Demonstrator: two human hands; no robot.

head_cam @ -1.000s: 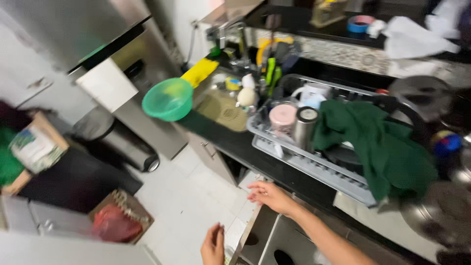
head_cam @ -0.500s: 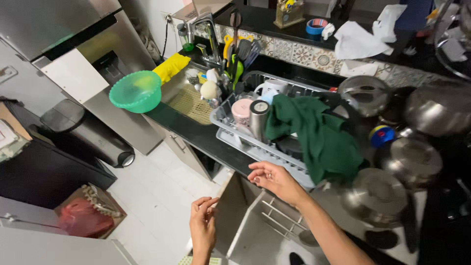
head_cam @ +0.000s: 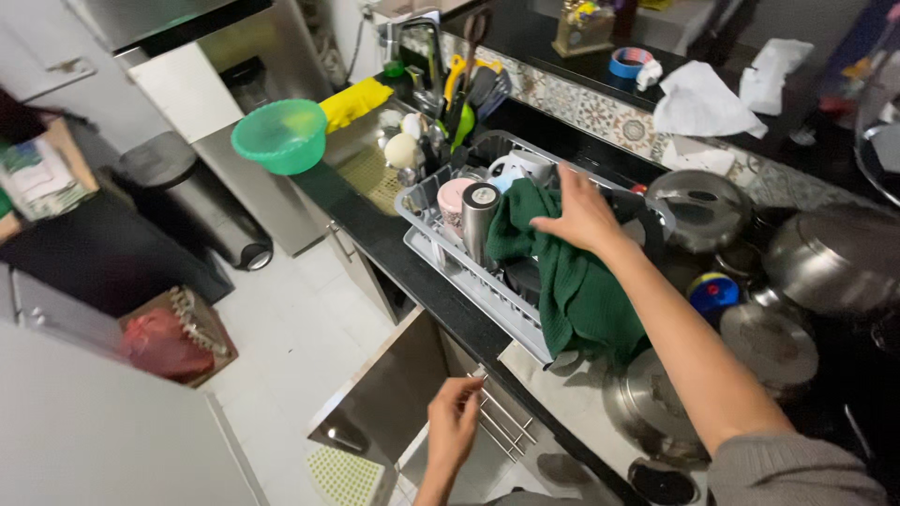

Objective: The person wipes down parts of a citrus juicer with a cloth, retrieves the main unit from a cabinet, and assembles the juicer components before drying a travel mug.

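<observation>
Green cloth [head_cam: 577, 281] drapes over the grey dish rack [head_cam: 441, 248] at frame centre. Right hand [head_cam: 583, 215] rests on the cloth's upper edge, fingers spread and flat, gripping nothing. Left hand [head_cam: 455, 422], lower centre, has fingers curled around a drawer handle bar [head_cam: 506, 422]. Rack contents under the cloth are hidden. A steel tumbler [head_cam: 480, 220] stands just left of the cloth; a green bowl [head_cam: 279, 136] sits upper left.
</observation>
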